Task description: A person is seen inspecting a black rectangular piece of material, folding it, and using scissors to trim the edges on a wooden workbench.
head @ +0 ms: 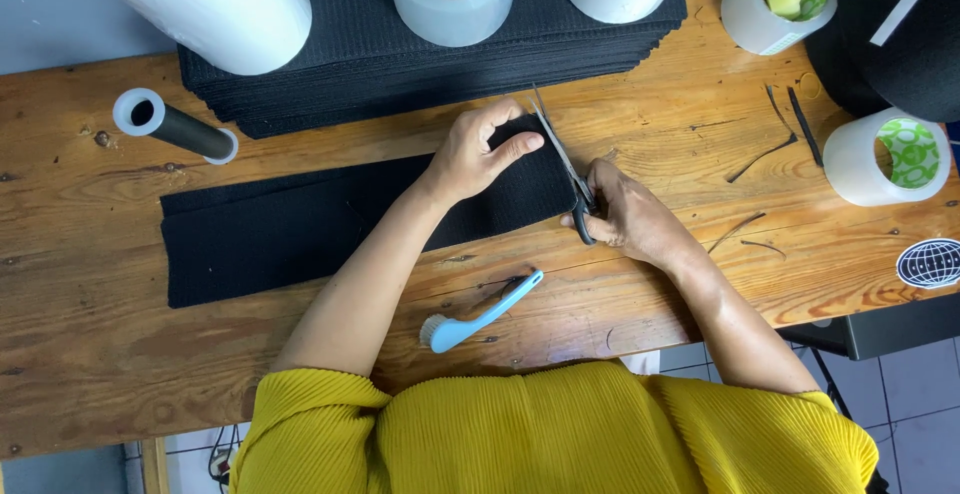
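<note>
Left hand (478, 154) pressed black fabric strip (300, 224) flat mid-bench (90, 354). Right hand (628, 219) gripped scissors (565, 164) at strip's right end. Round globe sticker (929, 263) lay near bench's right edge; green-cored tape rolls (890, 157) behind it.

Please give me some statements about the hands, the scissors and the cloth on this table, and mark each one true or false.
1. The right hand holds scissors. True.
2. The left hand rests on the black cloth. True.
3. The blue brush lies on top of the cloth. False: it lies on the bare table, nearer the person.
4. The scissors are at the cloth's left end. False: they are at its right end.
5. A stack of black cloth lies beyond the hands. True.
</note>
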